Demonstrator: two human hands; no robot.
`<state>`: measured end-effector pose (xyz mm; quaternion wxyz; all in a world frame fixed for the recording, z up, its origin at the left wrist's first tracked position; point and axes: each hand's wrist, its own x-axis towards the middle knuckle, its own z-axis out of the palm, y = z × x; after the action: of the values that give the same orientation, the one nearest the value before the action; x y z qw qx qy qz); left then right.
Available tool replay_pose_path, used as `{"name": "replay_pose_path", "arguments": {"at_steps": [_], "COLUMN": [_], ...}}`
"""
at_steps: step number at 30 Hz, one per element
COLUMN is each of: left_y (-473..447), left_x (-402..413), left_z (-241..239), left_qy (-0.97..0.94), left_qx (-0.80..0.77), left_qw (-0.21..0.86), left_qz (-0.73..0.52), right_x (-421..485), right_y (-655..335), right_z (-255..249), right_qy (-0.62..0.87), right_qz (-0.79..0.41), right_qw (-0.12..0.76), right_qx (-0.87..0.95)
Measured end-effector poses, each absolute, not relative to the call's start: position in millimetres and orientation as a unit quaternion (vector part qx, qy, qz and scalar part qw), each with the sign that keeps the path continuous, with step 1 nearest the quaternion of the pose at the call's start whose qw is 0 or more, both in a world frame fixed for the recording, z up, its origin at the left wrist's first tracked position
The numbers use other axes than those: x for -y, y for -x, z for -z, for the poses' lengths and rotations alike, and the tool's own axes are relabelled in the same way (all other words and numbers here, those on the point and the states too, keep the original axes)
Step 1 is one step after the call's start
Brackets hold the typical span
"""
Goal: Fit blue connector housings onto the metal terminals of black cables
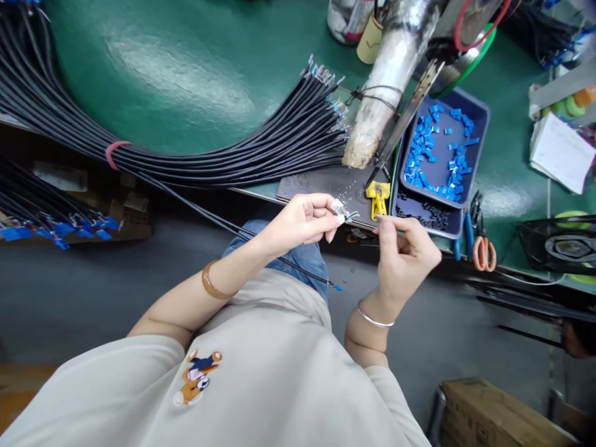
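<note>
My left hand (310, 220) is closed in a pinch on a cable end, whose thin coloured wires (354, 215) stick out past the fingertips. White wrapping (338, 208) covers a fingertip of that hand. To the right, my right hand (406, 251) is pinched shut, apart from the wires; anything between its fingertips is too small to make out. Just beyond the hands, a yellow clip-like tool (378, 198) lies on a dark board (321, 184). Below my left hand, a black cable with a blue tip (338, 287) hangs over my lap.
A bundle of black cables (223, 162), tied with a pink band (113, 153), stretches along the green table (186, 74). Above the board leans a wrapped tube (377, 105). Right of it stands a grey bin (482, 133) of blue connectors, near orange-handled scissors (484, 253).
</note>
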<state>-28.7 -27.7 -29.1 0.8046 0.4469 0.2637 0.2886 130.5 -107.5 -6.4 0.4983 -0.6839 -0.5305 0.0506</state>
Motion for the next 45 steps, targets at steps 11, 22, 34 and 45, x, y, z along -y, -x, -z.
{"name": "replay_pose_path", "arguments": {"at_steps": [11,22,34,45], "left_y": [15,19,24,12], "left_x": [30,22,17,28], "left_z": [27,17,23,28], "left_qy": [-0.623,-0.655,-0.618,-0.611], "left_qx": [-0.297,-0.252,-0.231,-0.304], "left_qw": [0.632,0.661,0.709,0.64], "left_qz": [-0.352,-0.264,-0.248,-0.352], "right_x": [101,95,94,95], "right_y": [-137,-138,-140,-138], "right_z": [21,31,28,27], "right_qy": [0.651,0.624,0.601,0.644], "right_qz": [-0.202,-0.299,-0.319,-0.248], "right_qw": [0.511,0.533,0.54,0.573], "right_qx": [0.524,0.487,0.496,0.442]}}
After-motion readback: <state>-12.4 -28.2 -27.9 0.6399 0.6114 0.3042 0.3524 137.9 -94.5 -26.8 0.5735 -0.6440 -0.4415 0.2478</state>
